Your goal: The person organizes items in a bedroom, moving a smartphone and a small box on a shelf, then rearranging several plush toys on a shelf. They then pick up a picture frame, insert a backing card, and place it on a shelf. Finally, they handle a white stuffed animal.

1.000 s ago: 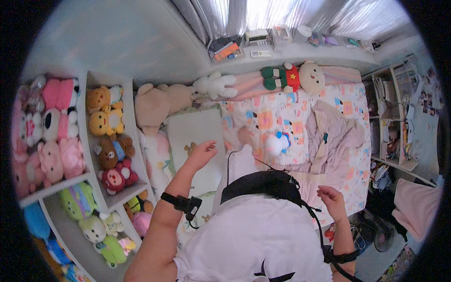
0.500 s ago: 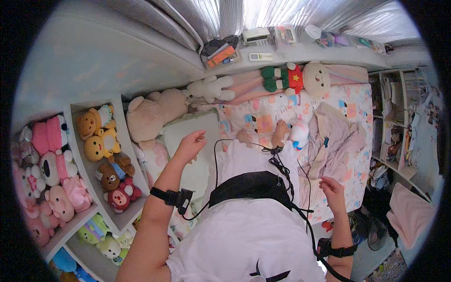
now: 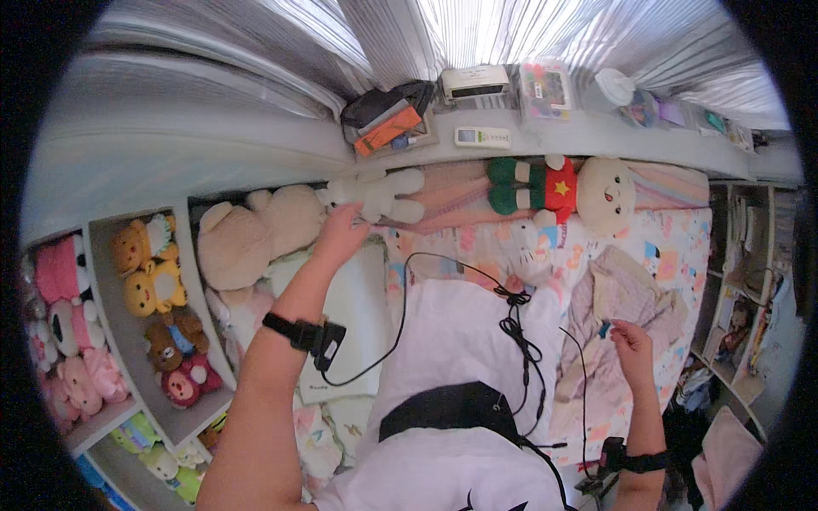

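My left hand (image 3: 343,235) reaches across to the white plush toy (image 3: 375,196) by the wall. Its fingers are loosely extended over the toy's near edge, with nothing visible in them; whether they touch it cannot be told. Beside it lies a large beige teddy bear (image 3: 234,247), and below my left wrist a pale green-white pillow (image 3: 362,315). My right hand (image 3: 632,347) hangs over the crumpled pinkish blanket (image 3: 635,294), fingers loosely bent and apart, holding nothing visible. Its fingertips appear near a small dark blue piece (image 3: 605,330) on the blanket.
Shelves with plush toys (image 3: 158,285) stand at the left. A round-headed doll in a red shirt (image 3: 558,192) lies along the far bed edge. On the sill are a remote control (image 3: 482,137) and boxes. Black cables (image 3: 515,332) hang before my white clothes. A bookshelf (image 3: 741,281) stands right.
My left hand has moved forward from above the pillow to the white plush toy. My right hand has shifted nearer the dark blue piece. The view has tilted upward, and my body leans closer.
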A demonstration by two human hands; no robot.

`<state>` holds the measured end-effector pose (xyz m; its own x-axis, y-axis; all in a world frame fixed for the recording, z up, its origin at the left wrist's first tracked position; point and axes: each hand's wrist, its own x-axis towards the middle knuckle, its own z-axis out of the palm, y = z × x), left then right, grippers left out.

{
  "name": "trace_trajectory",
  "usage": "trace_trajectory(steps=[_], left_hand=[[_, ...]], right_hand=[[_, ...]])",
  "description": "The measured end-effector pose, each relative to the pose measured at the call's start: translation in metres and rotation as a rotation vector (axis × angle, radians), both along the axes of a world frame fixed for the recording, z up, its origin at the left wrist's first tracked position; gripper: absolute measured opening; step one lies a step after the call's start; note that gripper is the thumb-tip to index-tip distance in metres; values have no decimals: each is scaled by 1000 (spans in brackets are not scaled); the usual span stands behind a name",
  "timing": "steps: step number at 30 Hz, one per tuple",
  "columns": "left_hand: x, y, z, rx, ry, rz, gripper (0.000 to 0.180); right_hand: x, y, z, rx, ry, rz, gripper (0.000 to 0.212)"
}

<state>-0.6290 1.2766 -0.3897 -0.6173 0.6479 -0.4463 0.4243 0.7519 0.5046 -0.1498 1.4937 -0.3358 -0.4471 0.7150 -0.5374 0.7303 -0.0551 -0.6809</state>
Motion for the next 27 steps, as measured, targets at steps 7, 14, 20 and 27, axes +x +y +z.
trace_trajectory(steps=[7,14,20,27], left_hand=[[-93,111,-120,117,581,-164,43],[-158,154,-133,182,888,-278,39],[-138,181,-79,72,804,35,24],[-119,164,-16,596,885,102,21]], right_hand=[[-51,25,-175,-143,-212,242,37],[-137,21,-259,332,-109,487,76],[-169,0,-232,623,-225,651,65],[-151,32,-191,540,87,277,41]])
